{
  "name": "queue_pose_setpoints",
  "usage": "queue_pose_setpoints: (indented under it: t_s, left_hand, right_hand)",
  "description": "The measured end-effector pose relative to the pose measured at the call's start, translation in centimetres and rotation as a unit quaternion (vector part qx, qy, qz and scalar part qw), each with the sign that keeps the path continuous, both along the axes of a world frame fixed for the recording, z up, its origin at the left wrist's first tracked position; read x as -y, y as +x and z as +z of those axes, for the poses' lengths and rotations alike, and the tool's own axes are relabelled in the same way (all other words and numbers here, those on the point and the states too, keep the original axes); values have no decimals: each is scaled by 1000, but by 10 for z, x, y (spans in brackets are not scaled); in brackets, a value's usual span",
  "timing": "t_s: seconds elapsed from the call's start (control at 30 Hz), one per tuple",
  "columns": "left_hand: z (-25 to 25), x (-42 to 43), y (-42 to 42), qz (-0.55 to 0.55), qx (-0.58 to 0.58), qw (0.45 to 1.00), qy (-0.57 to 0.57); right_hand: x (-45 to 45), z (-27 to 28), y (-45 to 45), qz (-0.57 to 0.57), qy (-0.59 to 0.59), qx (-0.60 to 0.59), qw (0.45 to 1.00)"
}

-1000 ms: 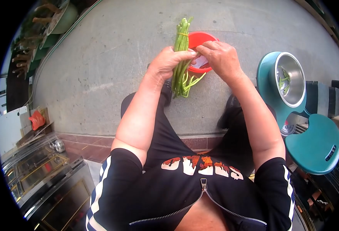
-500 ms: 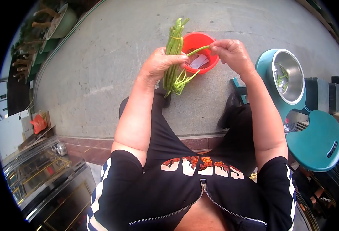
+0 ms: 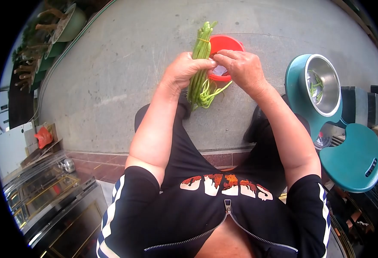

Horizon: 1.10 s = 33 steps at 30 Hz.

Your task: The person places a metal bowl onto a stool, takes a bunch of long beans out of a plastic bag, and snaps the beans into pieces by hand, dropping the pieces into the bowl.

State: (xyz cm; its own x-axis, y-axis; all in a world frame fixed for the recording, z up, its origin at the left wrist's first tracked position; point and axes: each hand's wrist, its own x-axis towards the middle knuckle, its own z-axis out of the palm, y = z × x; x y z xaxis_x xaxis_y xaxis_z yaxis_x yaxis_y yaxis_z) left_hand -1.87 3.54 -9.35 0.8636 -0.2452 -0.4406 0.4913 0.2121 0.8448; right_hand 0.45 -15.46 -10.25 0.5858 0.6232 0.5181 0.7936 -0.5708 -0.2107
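Note:
My left hand (image 3: 184,71) is closed around an upright bunch of green long beans (image 3: 202,45), with a band near its top. Below that hand the beans' thin ends curl and hang loose. My right hand (image 3: 242,69) is closed in a pinch by the left thumb; half a second earlier it had one long bean's end, now mostly hidden behind the fingers. Beneath both hands a red bucket (image 3: 225,41) stands on the floor, with a whitish piece inside. The right hand partly covers it.
On the right, a metal bowl (image 3: 336,86) holding several short green bean pieces rests on a teal stool (image 3: 295,81). Another teal stool seat (image 3: 352,159) is nearer me. Potted plants (image 3: 68,26) line the upper left; a glass-topped piece (image 3: 64,206) stands lower left.
My right hand has moved left and down to meet my left thumb; the bean stretched between the hands is now mostly hidden. The bunch and left hand have shifted slightly right.

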Motion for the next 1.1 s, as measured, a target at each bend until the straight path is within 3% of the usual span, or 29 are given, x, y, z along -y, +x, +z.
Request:
queue_pose_setpoints:
  t_s: [0.2,0.3,0.4,0.43,0.47,0.53,0.63,0.7,0.77,0.87,1.1]
  left_hand:
    - [-5,-1,0,4,-27,1000,1]
    - [0,-2,-2,-16,15,1000,10]
    - [-4,-5,-2,-19,21,999,16]
    - [-3,-8,-2,-18,17,1000,20]
    - [-1,-10,-2,-17,12,1000,23]
    - [0,-12,-1,-13,7,1000,19]
    - [-4,-13,0,7,-1,1000,20]
    - [-6,-8,2,15,-11,1000,20]
    - [-11,-6,3,-3,-5,1000,22]
    - [-13,-2,4,-4,-20,1000,-9]
    - [-10,-6,6,-37,-20,994,-102]
  right_hand:
    - [0,-3,0,-33,-80,25,996]
    - [7,-9,7,-87,-127,-26,988]
    - [15,-13,15,-120,-2,-135,984]
    - [19,-18,20,-100,96,-214,967]
    - [27,-19,29,-112,205,-308,922]
    - [46,-14,46,-128,403,-472,773]
    - [53,7,39,-229,363,-357,830]
    - [36,6,23,-152,243,-185,940]
    - [15,6,3,-73,130,-64,987]
    - [-7,-1,-10,-5,73,3,997]
    - [-1,-4,-5,11,69,-12,997]
